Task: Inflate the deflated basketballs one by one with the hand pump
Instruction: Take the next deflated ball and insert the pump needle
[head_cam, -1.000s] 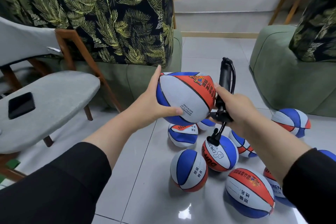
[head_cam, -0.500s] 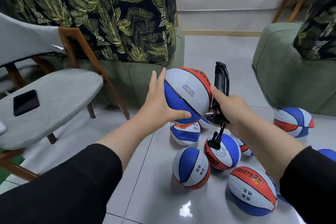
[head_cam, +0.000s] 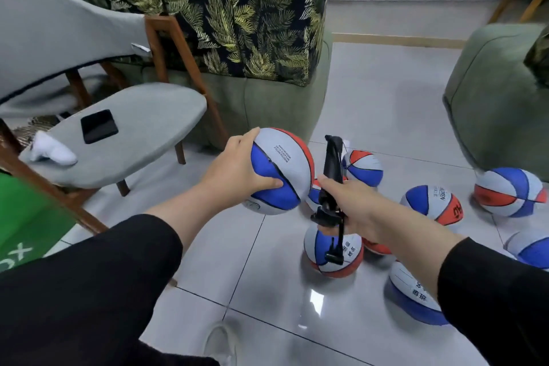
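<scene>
My left hand (head_cam: 234,172) grips a blue, white and orange basketball (head_cam: 282,169) from its left side, thumb across the front, holding it above the floor. My right hand (head_cam: 350,202) grips a black hand pump (head_cam: 329,178) just right of that ball; the pump stands nearly upright and its short hose (head_cam: 337,249) dangles below my fist. The pump is apart from the held ball. Several more basketballs of the same colours lie on the tiles, among them one right under the pump (head_cam: 332,252) and one behind it (head_cam: 362,168).
A grey chair (head_cam: 142,134) with wooden legs stands at the left, with a black phone (head_cam: 99,125) and a white cloth (head_cam: 52,151) on its seat. A green sofa under a leaf-print cover (head_cam: 252,24) is behind, a green armchair (head_cam: 493,98) at right.
My left hand has turned the ball and lowered it toward the left, away from the pump. The right hand with the pump has dropped a little. My view has tilted downward.
</scene>
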`<action>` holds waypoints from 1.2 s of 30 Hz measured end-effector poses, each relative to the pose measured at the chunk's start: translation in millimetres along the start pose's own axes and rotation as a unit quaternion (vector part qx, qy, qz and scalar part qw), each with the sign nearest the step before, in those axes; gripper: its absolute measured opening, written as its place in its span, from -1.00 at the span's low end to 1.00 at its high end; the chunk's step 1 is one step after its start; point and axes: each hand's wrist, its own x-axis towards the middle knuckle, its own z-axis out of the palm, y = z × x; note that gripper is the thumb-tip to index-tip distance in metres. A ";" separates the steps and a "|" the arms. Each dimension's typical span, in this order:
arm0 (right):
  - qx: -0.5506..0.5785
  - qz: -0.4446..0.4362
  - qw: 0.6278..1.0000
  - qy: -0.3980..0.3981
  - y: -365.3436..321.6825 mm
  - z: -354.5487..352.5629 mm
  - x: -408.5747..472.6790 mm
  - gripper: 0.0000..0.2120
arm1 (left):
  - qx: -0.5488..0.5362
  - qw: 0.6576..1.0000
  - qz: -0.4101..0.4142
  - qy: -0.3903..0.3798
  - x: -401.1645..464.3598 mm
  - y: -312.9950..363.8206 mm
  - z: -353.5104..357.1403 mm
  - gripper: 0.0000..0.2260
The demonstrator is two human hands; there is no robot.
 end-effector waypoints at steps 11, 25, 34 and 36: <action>-0.080 0.121 0.989 -0.034 129.1 55.3 24.4 -0.80 | 0.175 0.972 -0.050 -0.152 -45.8 -101.9 72.9 0.02; -0.272 0.223 0.929 -0.119 186.2 55.0 81.7 -0.84 | 0.144 0.949 -0.018 -0.280 -26.5 -149.2 198.1 0.04; -0.473 0.171 0.853 -0.140 183.4 54.2 100.3 -0.79 | 0.225 0.918 0.118 -0.304 -37.1 -141.1 237.4 -0.24; -0.507 0.149 0.836 -0.147 177.4 56.0 103.4 -0.80 | 0.206 0.919 0.168 -0.291 -42.8 -135.9 244.4 -0.42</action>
